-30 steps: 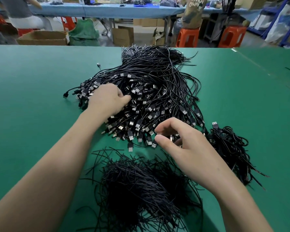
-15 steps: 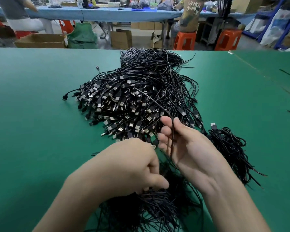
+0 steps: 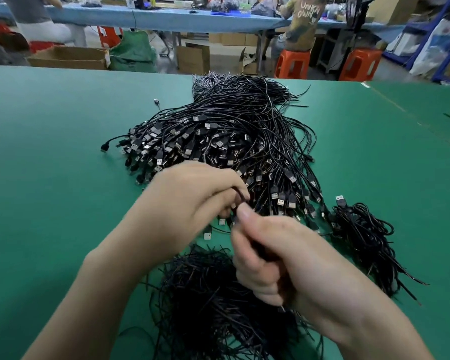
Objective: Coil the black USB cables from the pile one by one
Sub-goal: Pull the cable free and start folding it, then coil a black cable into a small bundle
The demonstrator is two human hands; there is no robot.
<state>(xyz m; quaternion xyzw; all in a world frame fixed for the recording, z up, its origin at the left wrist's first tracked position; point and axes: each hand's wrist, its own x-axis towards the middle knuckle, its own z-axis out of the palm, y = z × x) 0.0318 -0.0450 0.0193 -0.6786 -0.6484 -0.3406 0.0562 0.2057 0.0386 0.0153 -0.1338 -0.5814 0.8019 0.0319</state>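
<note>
A large pile of black USB cables [image 3: 226,141] lies on the green table [image 3: 50,152], plugs fanned toward me. My left hand [image 3: 192,201] and my right hand [image 3: 278,258] meet just in front of the pile, both blurred. One black cable [image 3: 240,200] loops between them: the left fingers pinch the loop, and the right fist is closed around the cable's strands. A small heap of coiled cables [image 3: 364,237] lies at the right of the pile.
A heap of thin black ties [image 3: 208,300] lies near me, under my wrists. Beyond the table's far edge stand cardboard boxes [image 3: 68,57], orange stools [image 3: 292,63] and a blue table [image 3: 166,19] with people working at it.
Both hands left the pile and came together with one cable drawn out. My right hand went from open palm to a closed fist; my left hand rose to pinch the cable's loop.
</note>
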